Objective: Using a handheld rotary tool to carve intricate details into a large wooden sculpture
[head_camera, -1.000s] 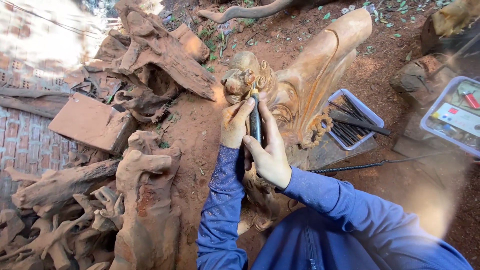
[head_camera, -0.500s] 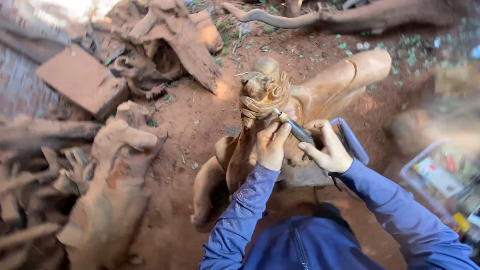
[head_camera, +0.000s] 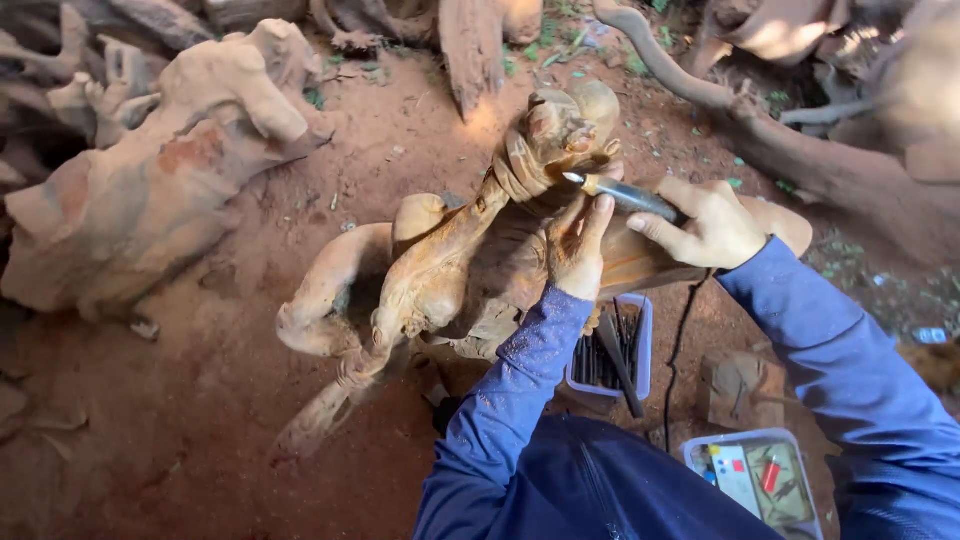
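Trays sit near the person: a clear tray (head_camera: 640, 330) of dark chisels and a lidded box (head_camera: 760, 480) of small tools. Right hand (head_camera: 705, 222) clamps a carving tool (head_camera: 625, 193) against the wooden sculpture (head_camera: 450, 260); left hand (head_camera: 575, 245) steadies the tool, fingers together. Rough root (head_camera: 150, 180) lies far left.

We see warm, dappled daylight falling from above, with bright patches on the red earth (head_camera: 230, 400) and washed-out glare near the top right. Soft shadows lie under the carved wood figure (head_camera: 450, 270). The centre is fairly sharp; the edges bend with wide-angle distortion and the roots (head_camera: 800, 150) blur slightly.
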